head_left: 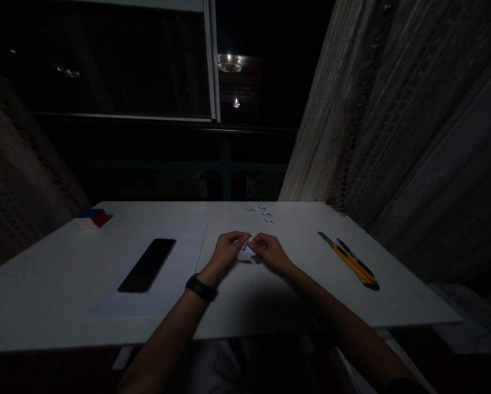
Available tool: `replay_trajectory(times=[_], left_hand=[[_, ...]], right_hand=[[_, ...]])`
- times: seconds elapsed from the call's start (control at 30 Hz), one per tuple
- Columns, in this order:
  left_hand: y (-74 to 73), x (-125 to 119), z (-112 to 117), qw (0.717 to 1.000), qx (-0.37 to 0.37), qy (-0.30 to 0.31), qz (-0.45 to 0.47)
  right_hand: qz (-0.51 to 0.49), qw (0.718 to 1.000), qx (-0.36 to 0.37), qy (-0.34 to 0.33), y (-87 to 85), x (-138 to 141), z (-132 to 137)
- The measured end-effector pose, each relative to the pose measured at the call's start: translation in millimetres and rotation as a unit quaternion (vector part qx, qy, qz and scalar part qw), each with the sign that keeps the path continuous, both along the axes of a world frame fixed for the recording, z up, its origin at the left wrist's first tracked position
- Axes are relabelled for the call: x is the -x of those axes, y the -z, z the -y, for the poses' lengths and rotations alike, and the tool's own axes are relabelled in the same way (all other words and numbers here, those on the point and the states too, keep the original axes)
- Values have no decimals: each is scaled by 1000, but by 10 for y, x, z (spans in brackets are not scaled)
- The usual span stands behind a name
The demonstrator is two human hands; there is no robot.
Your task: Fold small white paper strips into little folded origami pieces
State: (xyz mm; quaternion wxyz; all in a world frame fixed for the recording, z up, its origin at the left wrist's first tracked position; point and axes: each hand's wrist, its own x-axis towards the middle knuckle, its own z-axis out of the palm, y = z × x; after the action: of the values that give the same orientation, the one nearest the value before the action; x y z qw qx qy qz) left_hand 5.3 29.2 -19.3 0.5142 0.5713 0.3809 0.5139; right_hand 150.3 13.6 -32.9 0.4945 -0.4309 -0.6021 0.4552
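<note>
A small piece of white folded paper (pixel 246 255) is held between both hands above the middle of the white table (pixel 294 323). My left hand (pixel 227 249), with a black watch (pixel 201 287) on its wrist, pinches the paper's left side. From the right, my right hand (pixel 271 251) grips it with bent fingers. The fingers cover much of the paper, so its exact shape is hard to make out. Beyond the hands lie several small white paper pieces with dark marks (pixel 265 214).
On the left a black phone (pixel 147 266) rests on a white paper sheet (pixel 190 246). A red, white and blue cube (pixel 92 219) stands at the far left. A yellow utility knife (pixel 350 262) and a dark pen (pixel 356 257) lie right. Curtains (pixel 323 109) hang behind.
</note>
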Motion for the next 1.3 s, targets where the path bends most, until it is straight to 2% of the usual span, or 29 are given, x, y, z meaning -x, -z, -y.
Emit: replay_trajectory(times=[0.17, 0.33, 0.5, 0.67, 1.1, 1.3], left_hand=[[-3, -5, 18, 999, 28, 9, 15], [-13, -3, 29, 999, 36, 20, 12], [-33, -10, 40, 998, 27, -10, 49], [-49, -14, 56, 999, 22, -15, 24], [-15, -13, 2, 999, -14, -31, -38], [-42, -11, 35, 999, -9, -36, -17]], right_hand=[[-20, 999, -15, -29, -32, -11, 15], [-25, 999, -16, -23, -88, -15, 39], [-53, 997, -28, -38, -79, -32, 19], [-67, 996, -35, -49, -60, -43, 0], [46, 998, -39, -14, -78, -35, 53], [30, 999, -15, 0, -61, -5, 48]])
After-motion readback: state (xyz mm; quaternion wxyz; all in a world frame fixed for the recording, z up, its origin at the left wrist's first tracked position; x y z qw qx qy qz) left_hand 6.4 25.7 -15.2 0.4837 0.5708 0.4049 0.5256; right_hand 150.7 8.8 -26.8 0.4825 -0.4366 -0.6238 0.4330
